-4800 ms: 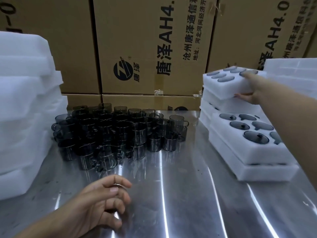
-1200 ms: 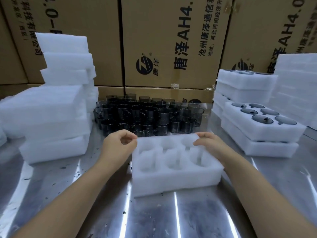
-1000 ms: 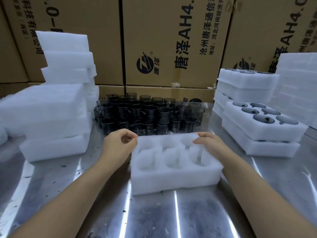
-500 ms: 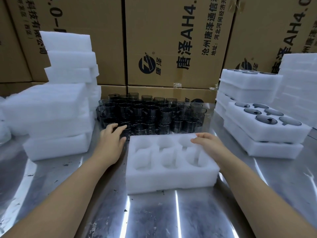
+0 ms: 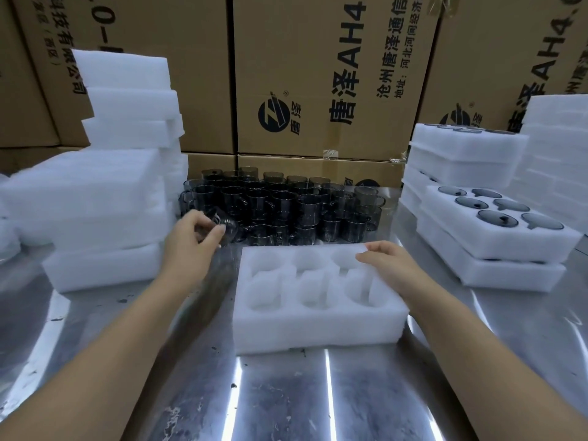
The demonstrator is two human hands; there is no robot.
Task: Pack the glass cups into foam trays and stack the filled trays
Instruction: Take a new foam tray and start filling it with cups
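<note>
The tabletop is carrying an empty foam tray nearest the viewer, lying flat with six pockets facing up, none filled. The right grip is resting on the tray's far right corner, fingers relaxed and fairly straight, holding nothing. Pressing down there is looking wise, since foam this light is likely to be sliding once a cup is pushed in.

Just beyond the tray's far left corner, the left grip is pinching one glass cup, tilted, between thumb and fingertips. It is working at the near left edge of the crowd of cups standing behind the tray.

The step in hand, as I am judging it, is bringing this first cup to a pocket. Doing it well is meaning:
- lifting it straight up, clear of its neighbours, which are standing tight together;
- turning the handle toward the pocket's side notch;
- seating it gently rather than dropping it.

The cups are showing dark, smoky and see-through, short and straight-walled, each with a small side handle, and they are packed in close rows.

Right of the tray, filled trays are sitting stacked, the top one showing six cups sunk flush. Left of the tray, piles of foam are waiting. Brown cartons are standing behind everything.
</note>
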